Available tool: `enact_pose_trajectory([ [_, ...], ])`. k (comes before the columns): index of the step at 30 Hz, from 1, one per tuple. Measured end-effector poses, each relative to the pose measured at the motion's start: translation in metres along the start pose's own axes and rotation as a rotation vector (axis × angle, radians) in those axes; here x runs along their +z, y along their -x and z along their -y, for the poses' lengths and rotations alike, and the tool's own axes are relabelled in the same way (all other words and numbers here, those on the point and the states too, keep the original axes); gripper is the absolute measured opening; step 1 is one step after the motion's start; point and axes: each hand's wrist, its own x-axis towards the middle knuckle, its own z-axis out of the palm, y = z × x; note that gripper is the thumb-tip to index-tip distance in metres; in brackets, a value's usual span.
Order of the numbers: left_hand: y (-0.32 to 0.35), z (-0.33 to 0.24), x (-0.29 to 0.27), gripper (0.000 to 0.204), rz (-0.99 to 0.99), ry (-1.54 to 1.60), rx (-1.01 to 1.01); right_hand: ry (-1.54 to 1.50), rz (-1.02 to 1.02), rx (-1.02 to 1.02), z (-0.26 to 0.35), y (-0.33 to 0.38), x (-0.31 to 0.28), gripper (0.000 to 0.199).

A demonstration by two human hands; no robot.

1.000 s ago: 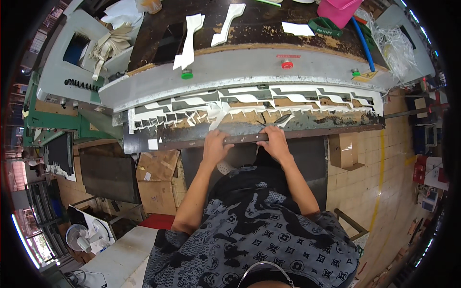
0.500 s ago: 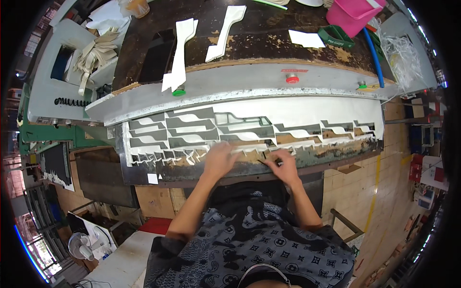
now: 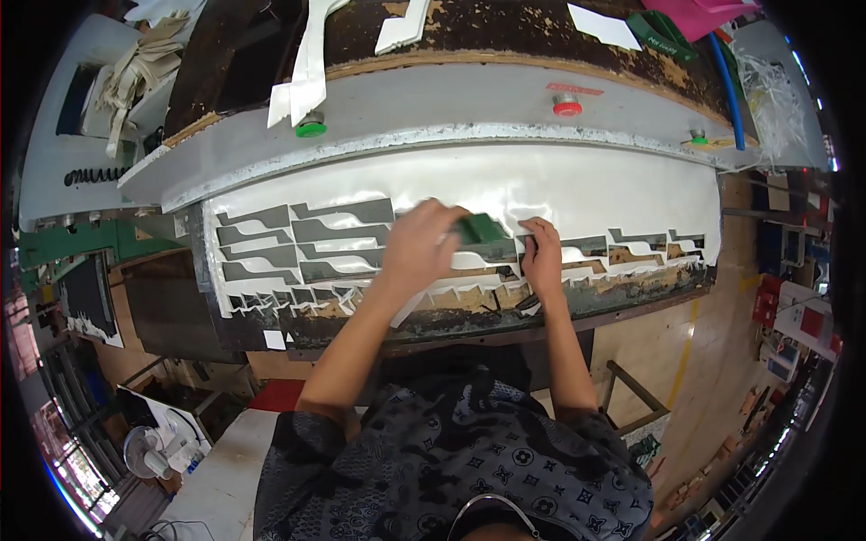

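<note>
At the frame's centre, over the white sheet (image 3: 577, 189), your green piece (image 3: 484, 229) looks stiff and light, best held by its ends; your left hand (image 3: 422, 242) curls there, grip too blurred to tell, your right hand (image 3: 544, 257) half-open, seemingly empty.

The white cut-out sheet (image 3: 618, 194) lies on the dark flat board (image 3: 622, 291), nearer than the long grey metal beam (image 3: 433, 115), which bears a round green button (image 3: 311, 130) left of a round red button (image 3: 567, 109).

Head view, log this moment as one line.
left hand: blurred, at dark green angular piece | right hand: over white sheet with cutouts
</note>
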Motion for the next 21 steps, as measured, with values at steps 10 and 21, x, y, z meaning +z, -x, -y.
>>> enact_pose_trajectory([
  [10, -0.006, -0.026, -0.033, 0.057, -0.788, 0.600, -0.544, -0.123, -0.225, -0.421, 0.079, -0.019, 0.029, 0.066],
  [21, 0.013, 0.069, 0.047, 0.085, -0.342, 0.403, -1.039, 0.209, 0.136, -0.565, -0.019, -0.087, 0.010, 0.022],
])
